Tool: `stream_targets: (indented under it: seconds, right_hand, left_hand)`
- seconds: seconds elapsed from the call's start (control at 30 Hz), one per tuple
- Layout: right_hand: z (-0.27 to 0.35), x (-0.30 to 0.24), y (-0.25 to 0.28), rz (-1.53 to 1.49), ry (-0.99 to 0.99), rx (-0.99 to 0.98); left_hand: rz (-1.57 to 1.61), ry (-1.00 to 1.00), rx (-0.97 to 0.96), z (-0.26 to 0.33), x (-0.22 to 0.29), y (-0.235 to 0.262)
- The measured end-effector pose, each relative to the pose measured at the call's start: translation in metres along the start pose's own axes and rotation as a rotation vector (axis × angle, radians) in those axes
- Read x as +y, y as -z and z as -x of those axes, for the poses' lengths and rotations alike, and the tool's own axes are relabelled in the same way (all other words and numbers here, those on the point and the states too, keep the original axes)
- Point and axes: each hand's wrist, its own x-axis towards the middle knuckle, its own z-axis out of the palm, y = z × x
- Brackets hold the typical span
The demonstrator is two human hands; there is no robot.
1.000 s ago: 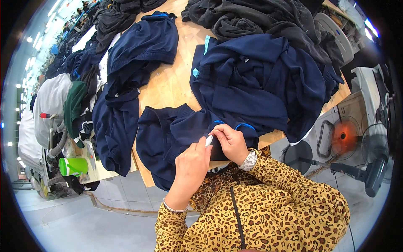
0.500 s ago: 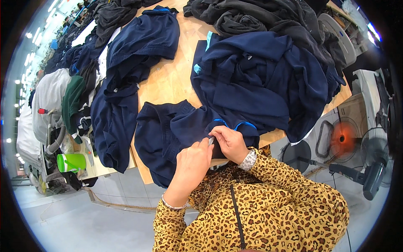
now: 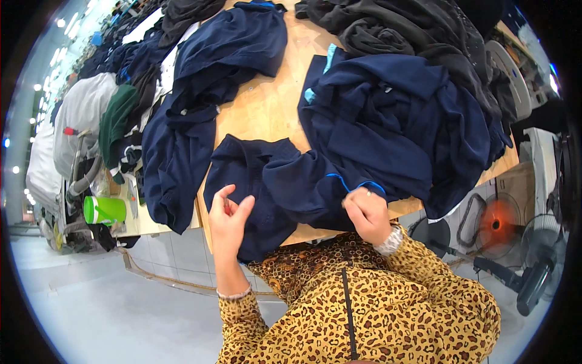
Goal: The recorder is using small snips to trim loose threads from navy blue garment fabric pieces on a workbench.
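Note:
A navy garment (image 3: 297, 185) with a gathered waistband lies at the table's near edge. Bright blue trim runs along its right-hand opening. My right hand (image 3: 368, 215) is closed on the fabric beside this trim, its thumb and forefinger pressed together. Over the garment's left part, my left hand (image 3: 228, 225) is raised with thumb and forefinger apart. A small reddish spot shows between those fingers, too small to make out. The other fingers of my left hand are partly hidden.
A large navy pile (image 3: 376, 127) fills the right of the wooden table (image 3: 267, 106). Dark grey cloth (image 3: 388, 33) lies behind it, more navy garments (image 3: 224, 51) at left. A green bucket (image 3: 104, 210) is at far left; a fan (image 3: 536, 267) stands at right.
My hands were together at the blue-trimmed edge. My left hand has moved away to the left, and my right hand slightly right and down. The view has shifted a little.

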Motion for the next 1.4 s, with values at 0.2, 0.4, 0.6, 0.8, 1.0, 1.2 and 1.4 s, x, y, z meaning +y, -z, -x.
stream_targets:
  seconds: [0.2,0.4,0.6,0.8,1.0,1.2,1.4]
  right_hand:
    - [-0.026,-0.038,-0.032,0.082,0.272,-0.433]
    - [-0.024,0.029,-0.062,0.390,0.176,-0.317]
    - [-0.038,0.003,-0.054,-0.080,-0.003,0.152]
    - [-0.039,0.013,-0.042,-0.049,-0.105,0.193]
    - [-0.032,0.001,-0.033,-0.074,-0.283,-0.022]
    - [-0.051,-0.039,-0.032,0.125,0.285,0.047]
    - [-0.056,-0.028,-0.051,-0.154,0.066,-0.138]
  left_hand:
    - [-0.450,-0.172,-0.030,-0.020,-0.044,-0.025]
    - [-0.269,0.106,-0.323,-0.025,-0.035,-0.035]
    - [0.170,0.287,-0.572,-0.020,-0.018,-0.032]
    - [1.339,0.276,-0.393,0.000,-0.017,-0.041]
    - [1.425,0.280,-0.229,0.011,-0.026,-0.038]
    - [1.160,0.077,-0.280,0.024,-0.009,-0.033]
    - [1.306,0.009,-0.294,0.030,0.005,-0.036]
